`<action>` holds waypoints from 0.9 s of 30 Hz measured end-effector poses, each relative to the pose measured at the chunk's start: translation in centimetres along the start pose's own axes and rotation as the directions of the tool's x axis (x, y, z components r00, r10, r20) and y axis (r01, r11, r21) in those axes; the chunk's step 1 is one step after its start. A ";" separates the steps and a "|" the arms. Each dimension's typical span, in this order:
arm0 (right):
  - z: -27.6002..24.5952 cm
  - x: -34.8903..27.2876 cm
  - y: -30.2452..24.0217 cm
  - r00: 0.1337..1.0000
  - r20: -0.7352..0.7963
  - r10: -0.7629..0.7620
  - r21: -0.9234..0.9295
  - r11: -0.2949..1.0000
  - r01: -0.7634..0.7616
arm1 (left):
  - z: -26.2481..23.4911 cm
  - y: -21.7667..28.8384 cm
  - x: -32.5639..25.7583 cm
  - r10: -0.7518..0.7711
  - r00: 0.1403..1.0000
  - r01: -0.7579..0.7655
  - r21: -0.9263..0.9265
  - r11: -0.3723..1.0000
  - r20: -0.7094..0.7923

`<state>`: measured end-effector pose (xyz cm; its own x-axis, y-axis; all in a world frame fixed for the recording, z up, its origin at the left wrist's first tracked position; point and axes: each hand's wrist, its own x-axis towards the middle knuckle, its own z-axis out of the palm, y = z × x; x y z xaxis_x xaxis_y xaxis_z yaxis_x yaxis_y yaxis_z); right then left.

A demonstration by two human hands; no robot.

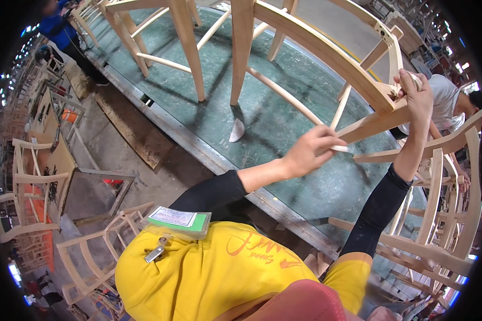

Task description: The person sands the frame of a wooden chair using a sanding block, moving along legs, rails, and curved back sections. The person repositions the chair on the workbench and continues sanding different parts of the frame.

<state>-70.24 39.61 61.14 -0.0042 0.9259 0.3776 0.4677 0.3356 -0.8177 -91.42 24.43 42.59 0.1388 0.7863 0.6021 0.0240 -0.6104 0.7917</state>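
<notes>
An unfinished wooden chair (326, 47) leans over the green tabletop, its curved rail running toward my right side. My left hand (311, 152) is closed near its lower leg and rungs, pinching a short, thin pale stick (340, 149) whose other end is hidden by the fingers. At the corner where rail and post meet, my right hand (419, 99) is closed against the wood. Between its fingers shows a small pale piece (416, 81), too covered to name. A pale curved scrap (237, 130) lies on the tabletop to the left of my hands.
The green table (214, 128) has a metal edge along my side. Another wooden chair (190, 45) stands on its far left part. More chair frames (439, 208) crowd the right side. A person in grey (445, 96) is beyond; another in blue (56, 29) stands far left.
</notes>
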 end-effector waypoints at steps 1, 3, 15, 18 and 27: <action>0.2 -0.1 0.2 1.000 -0.012 0.001 0.014 1.000 0.000 | -1.5 -0.6 -1.3 -0.059 0.998 0.059 0.032 0.998 -0.015; 0.6 -0.1 0.1 0.999 -0.023 -0.025 0.030 0.999 0.025 | -4.6 -2.2 -4.1 -0.180 0.981 0.184 0.049 0.982 -0.069; 2.2 -3.2 -0.9 0.640 -0.530 -0.556 -0.430 0.827 0.363 | -24.9 -12.7 -8.4 -0.503 0.775 0.588 0.145 0.796 -0.382; 4.2 -8.0 1.0 0.187 -0.770 -0.610 -0.440 0.719 0.537 | -28.3 -14.1 -3.9 -0.493 0.764 0.623 0.274 0.733 -0.417; 23.3 -12.8 15.1 0.963 -0.266 0.045 -0.326 0.936 -0.134 | -26.5 -15.3 10.5 -0.154 0.985 0.169 0.569 0.805 -0.074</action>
<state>-83.71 36.87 33.87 0.2523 0.8608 0.4420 0.7265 0.1332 -0.6741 -116.56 44.51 39.54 0.0596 0.8759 0.4788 0.6056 -0.4130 0.6801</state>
